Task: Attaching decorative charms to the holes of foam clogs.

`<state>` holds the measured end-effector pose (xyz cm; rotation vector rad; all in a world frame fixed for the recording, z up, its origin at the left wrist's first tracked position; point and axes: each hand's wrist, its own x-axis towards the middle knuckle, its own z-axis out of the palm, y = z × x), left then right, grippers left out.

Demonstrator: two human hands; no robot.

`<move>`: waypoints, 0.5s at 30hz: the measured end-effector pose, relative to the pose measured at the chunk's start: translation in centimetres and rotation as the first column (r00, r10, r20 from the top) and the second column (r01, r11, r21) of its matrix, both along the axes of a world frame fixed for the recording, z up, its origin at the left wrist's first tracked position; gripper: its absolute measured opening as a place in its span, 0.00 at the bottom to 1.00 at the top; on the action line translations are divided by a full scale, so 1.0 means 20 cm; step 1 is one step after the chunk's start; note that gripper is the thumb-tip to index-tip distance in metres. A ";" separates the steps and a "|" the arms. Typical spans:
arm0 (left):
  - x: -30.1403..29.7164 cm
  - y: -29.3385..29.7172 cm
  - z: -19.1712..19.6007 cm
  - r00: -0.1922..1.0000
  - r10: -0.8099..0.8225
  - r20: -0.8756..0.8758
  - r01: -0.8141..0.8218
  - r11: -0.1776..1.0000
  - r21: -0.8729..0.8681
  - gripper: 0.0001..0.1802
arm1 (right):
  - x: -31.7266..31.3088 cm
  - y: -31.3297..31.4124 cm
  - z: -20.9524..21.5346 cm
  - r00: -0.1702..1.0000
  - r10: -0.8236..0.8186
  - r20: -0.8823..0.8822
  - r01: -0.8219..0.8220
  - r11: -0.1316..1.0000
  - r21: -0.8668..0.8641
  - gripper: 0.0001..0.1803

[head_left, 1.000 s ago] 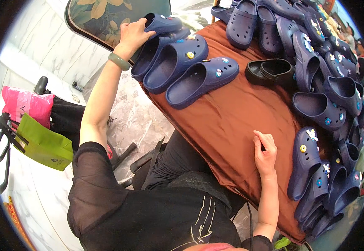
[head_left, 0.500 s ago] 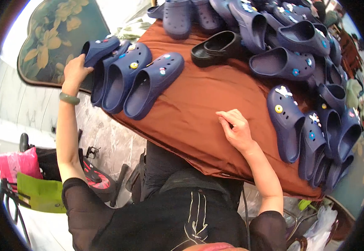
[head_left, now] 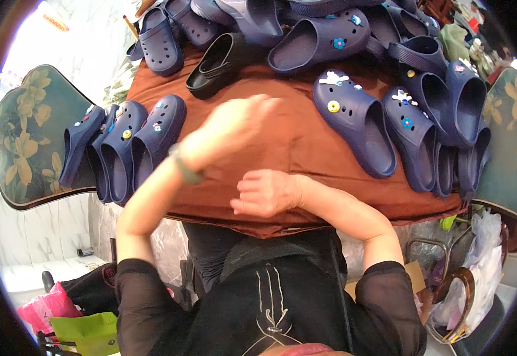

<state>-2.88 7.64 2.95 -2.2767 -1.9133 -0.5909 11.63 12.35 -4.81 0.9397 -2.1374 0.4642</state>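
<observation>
My left hand [head_left: 240, 127], with a green bangle [head_left: 185, 165] at its wrist, hangs over the brown cloth [head_left: 294, 142], smeared by motion. Its fingers cannot be made out. Just nearer to me, my right hand [head_left: 267, 193] is closed with its fingers curled under, which hides whatever may be inside. At the left lies a row of several navy clogs; the one nearest my left arm, a navy clog [head_left: 166, 121], has small charms on its toe. To the right of my hands, another navy clog [head_left: 359, 127] bears white and yellow charms.
Many navy clogs [head_left: 324, 44] crowd the far edge, with a black clog [head_left: 214, 65] before them. More clogs [head_left: 410, 127] stand at the right. Flower-patterned boards [head_left: 30, 148] flank the cloth. Bags, one pink [head_left: 48, 308], lie below left; plastic bags [head_left: 472, 267] below right.
My left hand has let go of the leftmost clog and swung right over the cloth. My right hand has drawn nearer to me, its fingers now curled under. The whole view has shifted.
</observation>
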 end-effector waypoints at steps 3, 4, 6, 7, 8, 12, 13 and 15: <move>0.37 0.36 -0.07 0.979 0.200 -0.035 -0.203 0.951 -0.233 0.36 | 0.05 -0.03 0.02 0.996 0.059 -0.065 -0.051 0.992 0.116 0.08; 0.51 0.45 -0.01 0.944 0.325 0.057 -0.294 0.906 -0.304 0.39 | 0.06 -0.01 0.04 0.997 0.046 -0.062 -0.039 0.992 0.116 0.08; 0.61 0.55 -0.02 0.967 0.243 0.081 -0.205 0.923 -0.324 0.43 | 0.06 -0.01 0.07 0.974 -0.001 -0.226 0.023 0.995 0.095 0.08; 0.61 0.57 -0.02 0.961 0.264 0.082 -0.231 0.930 -0.287 0.41 | 0.06 -0.02 0.07 0.972 -0.021 -0.234 0.027 0.999 0.023 0.08; 0.60 0.58 -0.04 0.954 0.287 0.085 -0.259 0.933 -0.250 0.38 | 0.07 -0.03 0.06 0.971 -0.017 -0.237 0.023 0.999 0.023 0.08; 0.49 0.53 -0.18 0.934 0.355 -0.041 -0.357 0.931 -0.079 0.28 | 0.08 -0.07 0.04 0.989 0.078 -0.126 -0.066 0.993 0.094 0.10; 0.44 0.50 -0.20 0.953 0.299 -0.040 -0.301 0.950 -0.078 0.25 | 0.09 -0.08 0.03 0.988 0.122 -0.097 -0.113 0.989 0.092 0.11; 0.36 0.40 -0.18 0.976 0.217 0.019 -0.216 0.975 -0.049 0.22 | 0.12 -0.09 0.07 0.981 0.140 -0.130 -0.125 0.985 0.119 0.10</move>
